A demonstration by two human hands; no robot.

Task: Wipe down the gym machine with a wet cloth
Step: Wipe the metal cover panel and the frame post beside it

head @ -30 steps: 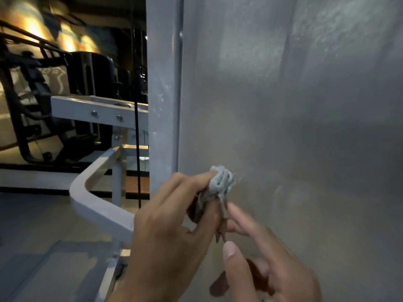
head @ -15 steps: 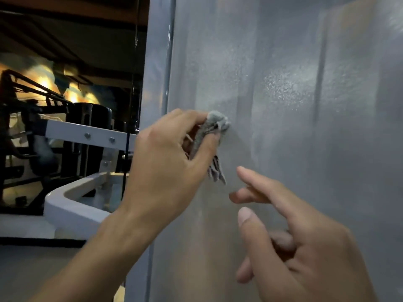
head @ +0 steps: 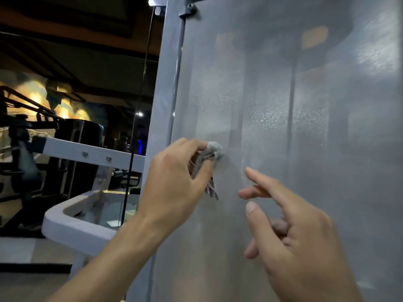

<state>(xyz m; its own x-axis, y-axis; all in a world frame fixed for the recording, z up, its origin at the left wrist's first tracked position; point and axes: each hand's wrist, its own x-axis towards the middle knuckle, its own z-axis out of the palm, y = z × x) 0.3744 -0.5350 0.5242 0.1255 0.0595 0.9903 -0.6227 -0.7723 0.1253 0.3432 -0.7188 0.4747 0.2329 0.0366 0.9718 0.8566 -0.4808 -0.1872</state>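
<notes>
My left hand point(head: 174, 182) pinches the bunched cloth point(head: 212, 152), seemingly touching the machine's panel point(head: 283, 127); right hand point(head: 294, 232), fingers apart, hovers beside.

left hand point(head: 174, 182) grips bunched cloth point(head: 212, 152) against grey machine panel point(head: 305, 127), right hand point(head: 292, 240) beside it, index finger out

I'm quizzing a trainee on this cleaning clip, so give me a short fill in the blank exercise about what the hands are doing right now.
1. The grey cloth is bunched in the ____ hand.
2. The cloth presses against the machine's grey ____.
3. The right hand holds ____.
4. The black cable hangs to the ____ of the panel.

Missing words: left; panel; nothing; left
</notes>
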